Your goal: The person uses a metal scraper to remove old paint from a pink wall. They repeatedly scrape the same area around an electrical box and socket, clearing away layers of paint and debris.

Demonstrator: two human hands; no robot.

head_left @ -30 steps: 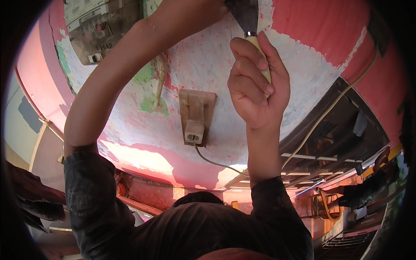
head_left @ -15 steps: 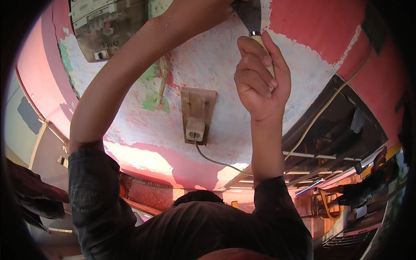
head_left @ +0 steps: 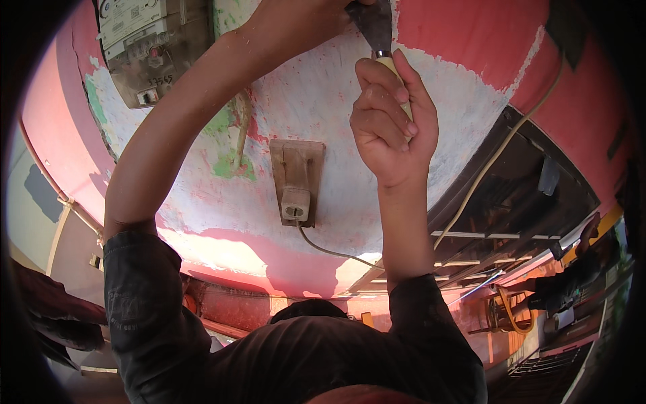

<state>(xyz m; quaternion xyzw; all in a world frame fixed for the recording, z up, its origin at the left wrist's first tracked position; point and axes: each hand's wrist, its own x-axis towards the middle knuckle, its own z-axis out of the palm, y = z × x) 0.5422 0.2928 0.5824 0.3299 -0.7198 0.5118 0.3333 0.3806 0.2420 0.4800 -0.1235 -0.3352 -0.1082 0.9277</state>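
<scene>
My right hand (head_left: 397,121) is closed around the cream handle of a putty knife (head_left: 377,28), its dark blade pointing up the wall. My left hand (head_left: 316,15) reaches across to the blade at the top edge. A fingertip seems to touch the blade's corner, but most of the fingers are cut off. Behind both hands is a wall (head_left: 303,101) of worn whitish paint, with patches of green and red. Below and left of my right hand, a socket (head_left: 295,204) sits on a wooden board (head_left: 311,158), with a cable running from it.
An electricity meter (head_left: 151,54) in a clear-fronted case hangs at upper left, beside my left forearm. To the right are a dark panelled window or door (head_left: 511,182) and a loose cable (head_left: 484,168). A wooden chair (head_left: 508,311) stands at lower right, near another person (head_left: 572,286).
The view has shifted slightly, so wall, meter and hands all appear a little further left. My right hand keeps its grip on the putty knife, and my left hand stays by the blade.
</scene>
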